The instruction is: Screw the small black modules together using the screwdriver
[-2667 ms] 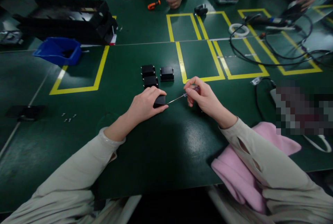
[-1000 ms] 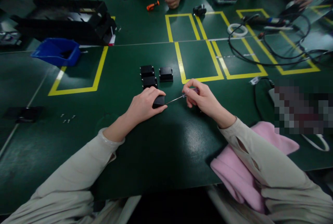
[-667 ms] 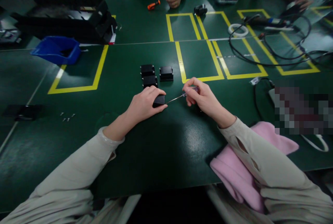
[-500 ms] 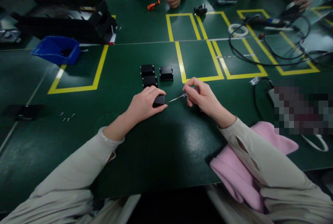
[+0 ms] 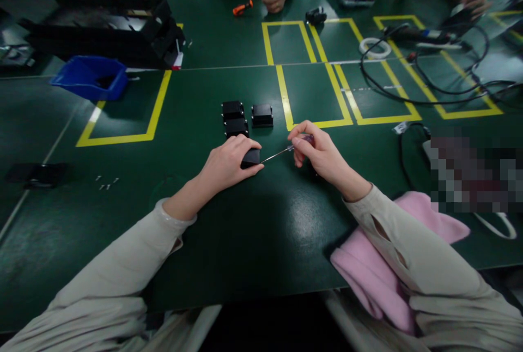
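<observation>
Left hand (image 5: 229,165) covers most of the small black plastic box (image 5: 250,158) it grips; right hand (image 5: 316,153) pinches a thin red-handled screwdriver (image 5: 286,150), tip pointing left at it.

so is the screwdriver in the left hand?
No, the right hand grips the screwdriver; the left hand covers a black box.

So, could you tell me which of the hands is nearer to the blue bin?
Left. The left hand lies right of the blue bin and nearer the camera, on a small black box; the right hand is farther right.
</observation>
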`<state>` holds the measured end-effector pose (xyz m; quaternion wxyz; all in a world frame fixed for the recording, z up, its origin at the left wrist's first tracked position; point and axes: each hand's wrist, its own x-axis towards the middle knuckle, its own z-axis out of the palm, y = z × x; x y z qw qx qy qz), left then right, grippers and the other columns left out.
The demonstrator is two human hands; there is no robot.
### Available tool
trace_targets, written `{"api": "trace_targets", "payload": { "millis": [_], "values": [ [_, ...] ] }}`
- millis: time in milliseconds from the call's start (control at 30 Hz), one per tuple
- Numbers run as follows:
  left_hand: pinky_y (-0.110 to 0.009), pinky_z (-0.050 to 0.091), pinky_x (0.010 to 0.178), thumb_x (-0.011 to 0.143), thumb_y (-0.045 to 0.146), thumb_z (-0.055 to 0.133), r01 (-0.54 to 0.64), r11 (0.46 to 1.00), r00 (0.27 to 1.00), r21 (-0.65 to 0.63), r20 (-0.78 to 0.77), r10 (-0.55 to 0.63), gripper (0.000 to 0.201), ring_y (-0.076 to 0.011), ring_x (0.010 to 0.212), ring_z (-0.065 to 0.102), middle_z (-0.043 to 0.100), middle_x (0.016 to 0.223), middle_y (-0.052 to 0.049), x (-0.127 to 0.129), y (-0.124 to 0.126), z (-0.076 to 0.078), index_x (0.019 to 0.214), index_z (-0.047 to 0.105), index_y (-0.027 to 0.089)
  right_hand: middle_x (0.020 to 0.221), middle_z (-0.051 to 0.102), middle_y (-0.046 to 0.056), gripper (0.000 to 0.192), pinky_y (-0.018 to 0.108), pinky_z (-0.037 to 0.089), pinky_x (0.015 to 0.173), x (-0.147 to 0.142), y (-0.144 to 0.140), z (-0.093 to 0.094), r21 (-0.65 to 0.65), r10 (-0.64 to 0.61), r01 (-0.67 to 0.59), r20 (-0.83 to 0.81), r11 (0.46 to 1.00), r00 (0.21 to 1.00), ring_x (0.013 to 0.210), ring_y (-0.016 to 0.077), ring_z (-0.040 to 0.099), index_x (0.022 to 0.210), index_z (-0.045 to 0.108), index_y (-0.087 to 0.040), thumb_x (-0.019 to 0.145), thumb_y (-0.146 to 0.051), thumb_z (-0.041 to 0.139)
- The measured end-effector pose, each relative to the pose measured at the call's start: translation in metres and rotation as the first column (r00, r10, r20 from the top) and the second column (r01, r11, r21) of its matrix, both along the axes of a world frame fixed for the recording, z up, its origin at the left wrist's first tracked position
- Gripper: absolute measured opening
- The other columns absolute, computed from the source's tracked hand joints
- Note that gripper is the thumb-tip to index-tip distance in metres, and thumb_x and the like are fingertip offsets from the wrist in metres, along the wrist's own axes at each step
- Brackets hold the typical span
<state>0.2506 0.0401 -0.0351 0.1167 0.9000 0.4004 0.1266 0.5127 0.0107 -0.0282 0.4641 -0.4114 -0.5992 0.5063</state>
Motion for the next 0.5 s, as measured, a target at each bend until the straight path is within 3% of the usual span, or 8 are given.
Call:
{"api": "trace_targets", "payload": {
  "millis": [133, 300, 500],
  "values": [
    [-0.042, 0.057, 0.086, 0.098, 0.045, 0.068, -0.003, 1.000, 1.000, -0.010, -0.001, 0.003, 0.038, -0.0314, 0.113, 0.066, 0.070, 0.123, -0.012, 0.0001, -0.0004, 0.0009, 0.126, 0.063, 0.021, 0.049, 0.044, -0.012, 0.037, 0.024, 0.039, 0.049, 0.0008, -0.0001, 0.0011, 0.009, 0.004, -0.005, 0.064, 1.000, 0.998, 0.043, 0.0089, 0.051, 0.091, 0.058, -0.021, 0.104, -0.055, 0.065],
    [-0.042, 0.058, 0.087, 0.097, 0.044, 0.069, 0.002, 1.000, 1.000, -0.006, 0.001, -0.002, 0.038, -0.0316, 0.114, 0.067, 0.070, 0.123, -0.012, -0.0001, -0.0001, 0.0009, 0.126, 0.063, 0.020, 0.057, 0.055, -0.011, 0.029, 0.024, 0.044, 0.052, 0.0004, 0.0006, -0.0005, 0.006, 0.002, -0.002, -0.006, 1.000, 1.000, 0.047, 0.0088, 0.057, 0.099, 0.055, -0.022, 0.101, -0.046, 0.072],
    [-0.041, 0.057, 0.087, 0.098, 0.045, 0.070, -0.007, 1.000, 1.000, 0.001, -0.006, 0.007, 0.038, -0.0312, 0.115, 0.067, 0.070, 0.122, -0.011, 0.0001, -0.0004, 0.0000, 0.126, 0.063, 0.021, 0.048, 0.045, -0.012, 0.037, 0.023, 0.039, 0.047, -0.0002, 0.0005, -0.0011, 0.018, -0.002, 0.001, 0.037, 1.000, 0.999, 0.042, 0.0083, 0.051, 0.091, 0.058, -0.021, 0.103, -0.054, 0.066]
  ]
}}
